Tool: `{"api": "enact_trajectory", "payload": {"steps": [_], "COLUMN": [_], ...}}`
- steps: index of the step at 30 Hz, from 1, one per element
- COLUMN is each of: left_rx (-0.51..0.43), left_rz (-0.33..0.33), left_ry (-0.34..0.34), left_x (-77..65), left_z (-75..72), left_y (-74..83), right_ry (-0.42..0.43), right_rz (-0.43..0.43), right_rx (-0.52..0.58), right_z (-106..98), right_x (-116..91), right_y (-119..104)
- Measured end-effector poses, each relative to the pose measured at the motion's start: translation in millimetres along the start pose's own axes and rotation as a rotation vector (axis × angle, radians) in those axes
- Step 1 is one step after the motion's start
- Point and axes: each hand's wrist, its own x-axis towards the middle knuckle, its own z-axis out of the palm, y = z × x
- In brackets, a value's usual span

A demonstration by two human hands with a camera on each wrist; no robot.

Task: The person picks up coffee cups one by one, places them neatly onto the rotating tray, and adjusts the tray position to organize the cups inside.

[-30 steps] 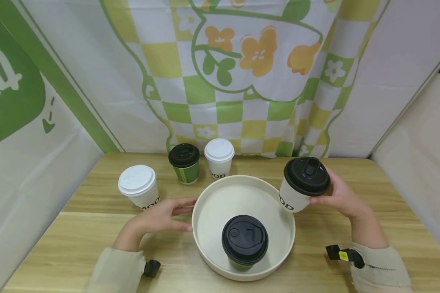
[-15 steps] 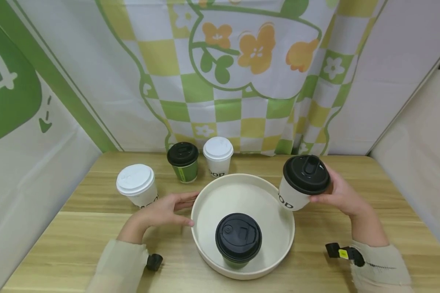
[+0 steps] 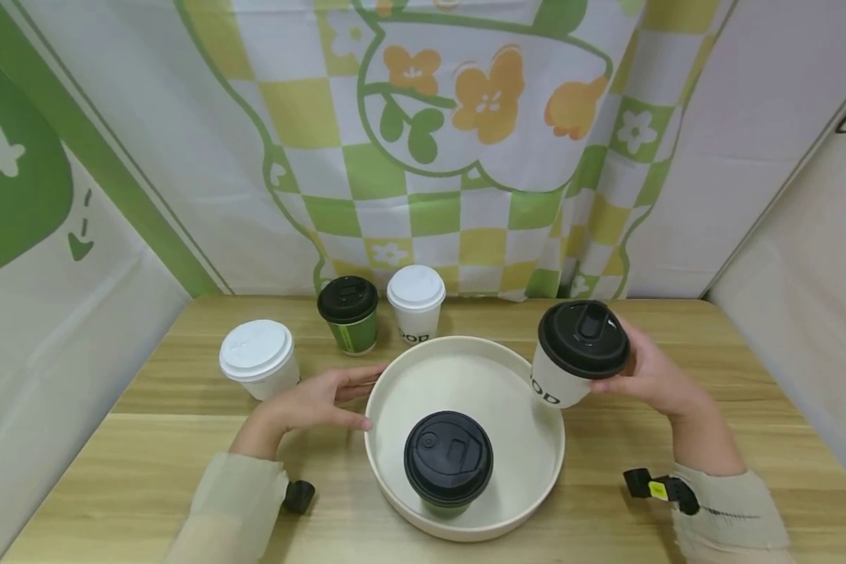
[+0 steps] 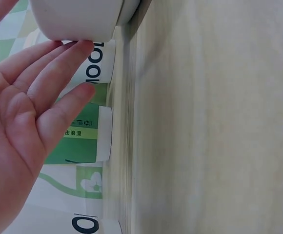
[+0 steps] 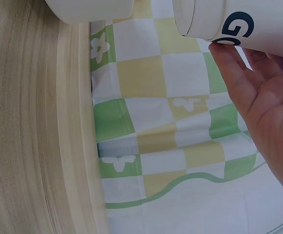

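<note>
My right hand point(image 3: 652, 376) gripped a white cup point(image 3: 560, 380) above the table point(image 3: 606, 501), at the tray's point(image 3: 458, 376) two o'clock. My left hand point(image 3: 313, 403), fingers extended, touched its rim near ten. Inside, towards six, stood a green cup point(image 3: 448, 462).

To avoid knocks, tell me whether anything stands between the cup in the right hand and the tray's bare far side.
Nothing visible: the held cup appears above the tray's rim, and the tray's cup stands toward the near side.
</note>
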Motion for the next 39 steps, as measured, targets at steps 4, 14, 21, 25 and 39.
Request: {"api": "enact_trajectory", "payload": {"steps": [4, 14, 21, 25, 39], "left_rx": [-0.017, -0.033, -0.071, -0.083, -0.104], "left_rz": [-0.008, -0.006, -0.017, -0.022, -0.015], "left_ry": [-0.013, -0.065, -0.103, -0.106, -0.104], "left_x": [1.9, 10.3, 16.7, 17.6, 19.9], "left_z": [-2.2, -8.2, -12.2, -13.8, -14.7], "left_y": [-0.4, -3.2, -4.5, -4.7, -9.3], "right_ry": [-0.005, -0.034, -0.088, -0.127, -0.21], "right_rz": [-0.015, -0.002, 0.015, 0.009, 0.009], "right_rx": [0.014, -0.001, -0.047, -0.037, -0.009], "right_z": [1.7, 7.2, 12.3, 16.0, 27.6], "right_x": [1.7, 4.2, 9.3, 12.4, 14.0], "right_y": [0.2, -1.0, 1.6, 2.1, 0.1]}}
